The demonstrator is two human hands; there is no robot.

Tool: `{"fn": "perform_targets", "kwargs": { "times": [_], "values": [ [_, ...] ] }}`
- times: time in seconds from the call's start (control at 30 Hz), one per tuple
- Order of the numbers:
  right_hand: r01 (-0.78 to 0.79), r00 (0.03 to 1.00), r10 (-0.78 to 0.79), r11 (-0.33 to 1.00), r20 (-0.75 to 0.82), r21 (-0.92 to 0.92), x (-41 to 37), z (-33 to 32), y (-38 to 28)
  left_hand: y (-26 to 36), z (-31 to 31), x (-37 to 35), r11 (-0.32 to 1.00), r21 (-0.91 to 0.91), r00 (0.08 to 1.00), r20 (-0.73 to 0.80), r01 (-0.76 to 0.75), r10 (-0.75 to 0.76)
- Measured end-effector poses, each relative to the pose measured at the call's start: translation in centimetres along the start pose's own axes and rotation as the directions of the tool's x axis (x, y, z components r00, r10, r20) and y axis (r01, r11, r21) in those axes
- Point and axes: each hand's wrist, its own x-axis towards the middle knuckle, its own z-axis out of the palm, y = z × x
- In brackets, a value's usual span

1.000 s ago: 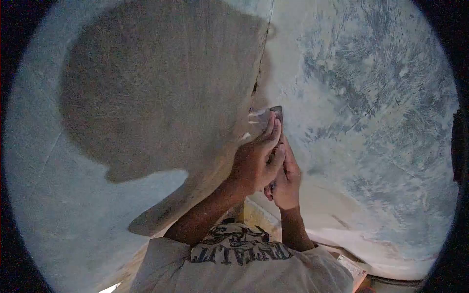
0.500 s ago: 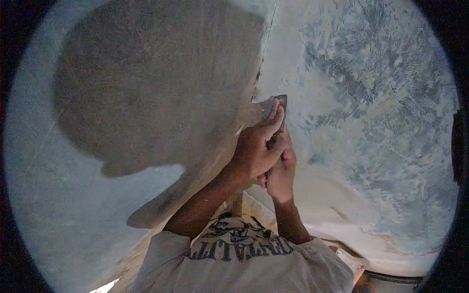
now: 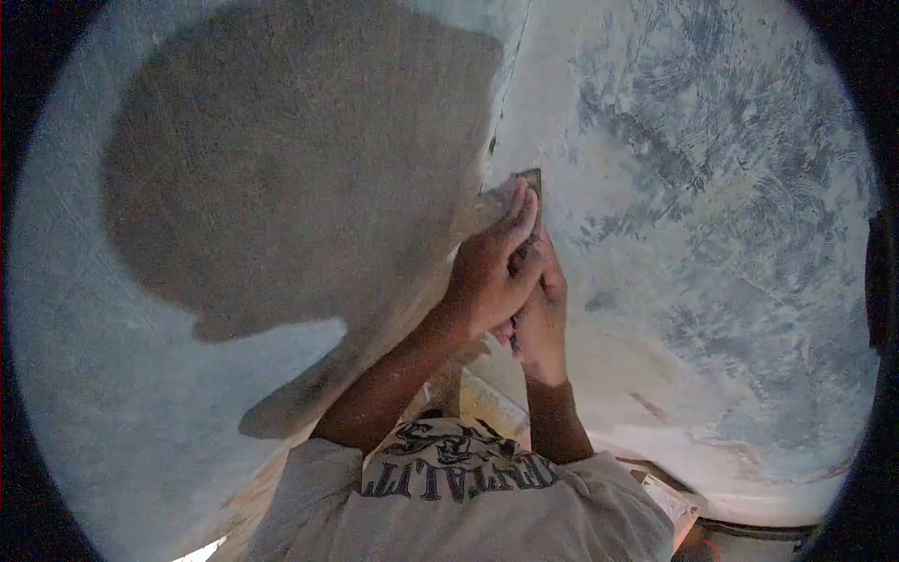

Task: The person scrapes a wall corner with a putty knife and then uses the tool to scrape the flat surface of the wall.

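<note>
Both of my hands are together on a flat-bladed putty knife [image 3: 533, 177], its blade edge against the pale strip beside the wall corner. My left hand [image 3: 489, 272] comes in from the left, its fingers stretched up along the blade and its thumb closed over the tool. Just behind and to the right, my right hand [image 3: 543, 318] wraps round the handle, which the hands mostly hide. Close by the fingertips runs the corner seam [image 3: 493, 140], dark and chipped in places.
On the right, the wall [image 3: 712, 187] carries patchy grey and white plaster. The left wall [image 3: 169, 403] is smoother and bears a large shadow [image 3: 300, 169] of a head and arm. Low at the right, a box-like thing [image 3: 670, 501] and a dark edge show.
My hands and the putty knife have slid slightly upward along the corner. The grip stays the same, and the shadow has barely shifted.
</note>
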Motion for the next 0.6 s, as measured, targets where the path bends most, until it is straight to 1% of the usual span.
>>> {"fn": "perform_targets", "kwargs": {
  "times": [0.03,0.07,0.17,0.2,0.27,0.3,0.37,0.4,0.47,0.5,0.57,0.6],
  "values": [
    [-0.006,1.000,0.006,1.000,0.002,0.001,-0.3,-0.3,0.3,0.6,-0.6,0.1,0.995,-0.048,0.995,0.049,0.093,-0.091],
    [-0.006,1.000,0.006,1.000,0.009,0.002,-0.5,-0.6,0.8,0.1,-0.5,-0.1,1.000,-0.016,1.000,0.017,0.018,-0.018],
    [-0.008,1.000,0.007,1.000,0.014,0.029,-0.9,-0.8,0.7,-0.8,0.6,-1.1,0.973,0.179,0.989,0.027,-0.148,0.145],
    [-0.017,1.000,0.017,0.999,0.009,0.034,-1.1,-0.8,0.5,-0.8,0.5,-0.9,0.985,0.129,0.994,0.010,-0.114,0.113],
    [-0.006,0.999,0.008,1.000,-0.054,0.028,-0.8,0.8,0.4,-0.4,0.5,-0.8,0.999,0.017,0.999,-0.018,-0.033,0.033],
    [-0.005,0.996,0.008,1.000,-0.085,0.026,-0.7,1.3,0.5,-0.2,0.3,-0.6,0.999,0.028,1.000,-0.001,-0.024,0.024],
    [0.029,0.997,-0.029,1.000,-0.067,0.000,-0.4,0.4,1.7,-0.1,-0.6,-0.4,0.998,0.058,0.999,0.032,-0.009,0.007],
    [0.047,0.997,-0.048,0.999,-0.058,-0.012,-0.5,0.0,2.0,-0.3,-0.1,-0.8,0.995,0.096,0.999,0.019,-0.041,0.039],
    [-0.038,0.999,0.035,0.996,-0.040,-0.076,-1.2,-1.0,1.0,-0.7,0.8,-1.1,0.977,0.175,0.992,-0.005,-0.120,0.123],
    [-0.076,0.997,0.073,0.991,-0.030,-0.111,-1.2,-1.2,0.5,-0.7,0.8,-0.7,0.986,0.137,0.995,-0.012,-0.096,0.098],
    [0.009,0.999,-0.012,0.996,-0.035,-0.091,0.7,-0.5,0.5,-0.8,0.8,-0.5,0.998,0.052,0.999,-0.020,-0.030,0.031],
    [0.020,0.999,-0.023,0.997,-0.035,-0.072,0.6,-0.4,0.8,-0.5,0.6,-0.4,0.998,0.059,1.000,-0.003,0.021,-0.020]
  ]
}}
